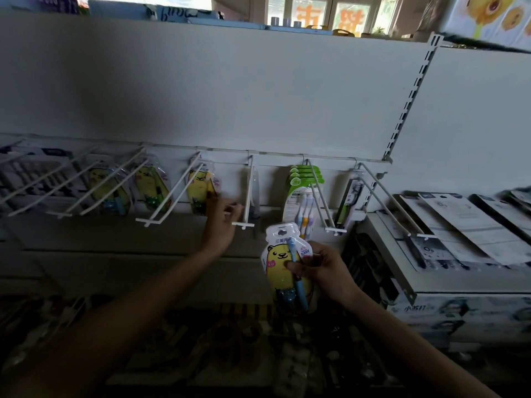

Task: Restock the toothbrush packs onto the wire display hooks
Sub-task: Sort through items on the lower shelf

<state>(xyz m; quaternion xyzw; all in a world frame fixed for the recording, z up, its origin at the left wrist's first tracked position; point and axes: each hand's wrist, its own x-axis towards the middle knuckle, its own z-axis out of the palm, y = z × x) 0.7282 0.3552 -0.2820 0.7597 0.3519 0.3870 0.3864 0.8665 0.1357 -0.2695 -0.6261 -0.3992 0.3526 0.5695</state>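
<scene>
Centre of the frame, below the white wire display hook (249,193): one yellow bear-print blister pack with blue toothbrush (286,261), upright, long axis vertical, hang-hole uppermost. It sits just right of and below the hook's front tip. Right hand (321,271) grasps the pack at mid-body, thumb across its face. Left hand (219,225), the nearer to the hook, has fingertips at the tip; whether pinching or only touching cannot be told.

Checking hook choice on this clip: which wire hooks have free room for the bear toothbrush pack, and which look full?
The hook by the left hand looks bare, between a bear-pack hook and the green packs. Right hand holds the bear pack. Far-left hooks look crowded.
</scene>
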